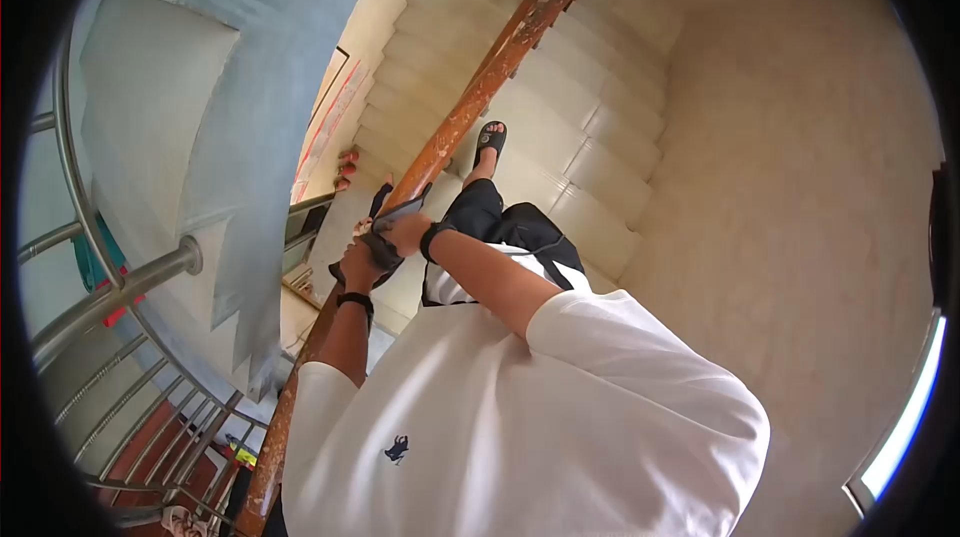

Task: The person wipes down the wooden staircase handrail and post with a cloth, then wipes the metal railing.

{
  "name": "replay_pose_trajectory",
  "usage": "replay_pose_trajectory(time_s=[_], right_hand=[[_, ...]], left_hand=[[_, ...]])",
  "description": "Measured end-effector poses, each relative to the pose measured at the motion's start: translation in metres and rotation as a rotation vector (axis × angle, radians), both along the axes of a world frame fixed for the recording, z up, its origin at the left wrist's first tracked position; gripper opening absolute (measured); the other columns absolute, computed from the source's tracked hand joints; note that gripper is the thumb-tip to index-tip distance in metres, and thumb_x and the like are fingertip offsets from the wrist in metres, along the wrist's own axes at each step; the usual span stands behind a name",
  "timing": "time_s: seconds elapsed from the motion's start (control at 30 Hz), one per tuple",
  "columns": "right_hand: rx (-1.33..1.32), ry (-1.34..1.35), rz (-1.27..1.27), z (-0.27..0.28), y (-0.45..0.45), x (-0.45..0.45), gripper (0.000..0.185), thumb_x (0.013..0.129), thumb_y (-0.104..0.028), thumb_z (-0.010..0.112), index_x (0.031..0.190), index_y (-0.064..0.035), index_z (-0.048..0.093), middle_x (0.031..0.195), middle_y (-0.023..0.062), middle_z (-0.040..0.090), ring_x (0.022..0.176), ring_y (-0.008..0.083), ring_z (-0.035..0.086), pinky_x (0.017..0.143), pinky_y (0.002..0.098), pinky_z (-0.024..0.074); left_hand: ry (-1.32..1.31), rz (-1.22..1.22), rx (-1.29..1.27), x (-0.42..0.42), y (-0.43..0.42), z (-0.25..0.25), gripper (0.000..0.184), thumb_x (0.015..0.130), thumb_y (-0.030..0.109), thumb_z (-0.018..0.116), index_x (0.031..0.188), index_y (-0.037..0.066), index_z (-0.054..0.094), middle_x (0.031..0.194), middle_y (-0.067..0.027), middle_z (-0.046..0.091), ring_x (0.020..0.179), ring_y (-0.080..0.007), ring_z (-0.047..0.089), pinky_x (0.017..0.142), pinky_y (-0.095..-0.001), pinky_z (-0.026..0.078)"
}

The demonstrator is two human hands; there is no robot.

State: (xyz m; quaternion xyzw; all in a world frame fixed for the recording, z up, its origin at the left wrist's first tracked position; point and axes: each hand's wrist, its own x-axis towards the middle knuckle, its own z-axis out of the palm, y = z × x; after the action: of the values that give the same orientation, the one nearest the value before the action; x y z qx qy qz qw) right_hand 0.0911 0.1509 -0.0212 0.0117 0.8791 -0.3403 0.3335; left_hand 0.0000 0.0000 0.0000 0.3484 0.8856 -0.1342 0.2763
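A worn orange-brown handrail (pixel 455 127) runs diagonally along the stairs. Both of my hands are at it, close together, left of my body. My right hand (pixel 408 234) is closed on a dark grey cloth (pixel 384 251) that lies against the rail. Just below it, my left hand (pixel 357 265) has its fingers curled round part of the same cloth. Each wrist wears a black band. Some fingertips and the underside of the rail are hidden.
Pale stairs (pixel 560 127) descend ahead, with my sandalled foot (pixel 490 137) on them. A beige wall (pixel 790 207) rises on the right, beside a bright window (pixel 905 417). Metal railings (pixel 150 282) curve on the left. Reddish objects (pixel 346 169) stand beyond the rail.
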Motion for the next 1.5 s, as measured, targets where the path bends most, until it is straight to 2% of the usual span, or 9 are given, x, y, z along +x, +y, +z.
replay_pose_trajectory(time_s=[0.2,0.43,0.6,0.73,0.87,0.97,1.07,1.23,1.5], right_hand=[[0.141,-0.096,-0.208,-0.032,0.046,0.031,0.073,0.084,-0.019,0.062,0.153,-0.0148,0.039,0.165,0.0129,0.026,0.131,0.0297,0.057,0.102,0.0420,0.0499],[0.065,-0.050,-0.274,-0.063,0.095,0.038,0.071,0.081,-0.017,0.062,0.149,-0.0127,0.043,0.164,0.0156,0.027,0.123,0.0327,0.062,0.094,0.0458,0.0545],[0.070,-0.135,-0.314,-0.053,0.155,0.035,0.060,0.082,-0.022,0.062,0.140,-0.0143,0.054,0.135,0.0130,0.062,0.110,0.0328,0.069,0.087,0.0437,0.0568],[0.190,0.052,-0.426,-0.097,0.214,0.033,0.045,0.082,-0.025,0.061,0.125,-0.0124,0.067,0.123,0.0110,0.069,0.107,0.0310,0.070,0.081,0.0435,0.0579],[0.176,-0.066,-0.529,-0.115,0.257,0.043,0.040,0.091,-0.025,0.057,0.128,-0.0169,0.067,0.133,0.0025,0.065,0.113,0.0256,0.068,0.087,0.0453,0.0570],[0.232,-0.005,-0.552,-0.152,0.257,0.077,0.041,0.092,-0.026,0.055,0.130,-0.0174,0.066,0.135,0.0026,0.065,0.116,0.0251,0.067,0.088,0.0470,0.0569],[0.199,-0.167,-0.464,-0.099,0.305,0.086,0.043,0.091,-0.025,0.056,0.133,-0.0191,0.064,0.135,0.0035,0.065,0.119,0.0260,0.066,0.088,0.0495,0.0568],[0.132,-0.025,-0.416,-0.125,0.316,0.076,0.046,0.084,-0.022,0.063,0.130,-0.0167,0.063,0.137,0.0083,0.062,0.120,0.0295,0.065,0.089,0.0473,0.0569],[-0.011,0.103,-0.203,-0.142,0.245,0.028,0.073,0.080,-0.017,0.064,0.150,-0.0205,0.044,0.162,0.0061,0.035,0.128,0.0305,0.059,0.096,0.0465,0.0550]], left_hand=[[0.150,-0.151,0.248,0.019,0.076,-0.101,0.074,0.066,0.044,0.087,0.110,0.001,0.047,0.100,-0.0175,0.063,0.092,-0.0339,0.067,0.082,-0.0427,0.056],[0.075,-0.166,0.324,0.027,0.124,-0.096,0.062,0.071,0.026,0.080,0.118,0.003,0.048,0.105,-0.0169,0.060,0.098,-0.0333,0.065,0.085,-0.0420,0.054],[0.080,-0.214,0.328,0.031,0.166,-0.128,0.067,0.078,0.028,0.075,0.130,-0.001,0.045,0.111,-0.0186,0.060,0.100,-0.0339,0.065,0.084,-0.0410,0.054],[0.182,-0.299,0.343,0.031,0.209,-0.168,0.057,0.083,0.023,0.068,0.130,-0.002,0.046,0.110,-0.0166,0.060,0.100,-0.0322,0.065,0.084,-0.0392,0.054],[0.146,-0.325,0.313,0.021,0.243,-0.192,0.063,0.078,0.021,0.072,0.129,-0.003,0.044,0.111,-0.0177,0.059,0.100,-0.0334,0.065,0.084,-0.0395,0.055],[0.022,-0.275,0.282,0.028,0.250,-0.187,0.080,0.071,0.020,0.077,0.137,-0.005,0.037,0.115,-0.0199,0.057,0.104,-0.0344,0.063,0.088,-0.0415,0.054],[-0.060,-0.179,0.189,0.029,0.259,-0.176,0.097,0.068,0.022,0.080,0.145,-0.008,0.029,0.117,-0.0236,0.056,0.108,-0.0381,0.061,0.094,-0.0437,0.053],[0.067,-0.219,0.239,0.030,0.248,-0.174,0.097,0.071,0.032,0.083,0.142,-0.010,0.032,0.122,-0.0246,0.053,0.110,-0.0385,0.061,0.095,-0.0431,0.052],[0.078,0.212,0.049,0.025,0.199,-0.128,0.105,0.059,0.056,0.090,0.127,-0.011,0.046,0.119,-0.0270,0.058,0.103,-0.0396,0.067,0.089,-0.0436,0.057]])
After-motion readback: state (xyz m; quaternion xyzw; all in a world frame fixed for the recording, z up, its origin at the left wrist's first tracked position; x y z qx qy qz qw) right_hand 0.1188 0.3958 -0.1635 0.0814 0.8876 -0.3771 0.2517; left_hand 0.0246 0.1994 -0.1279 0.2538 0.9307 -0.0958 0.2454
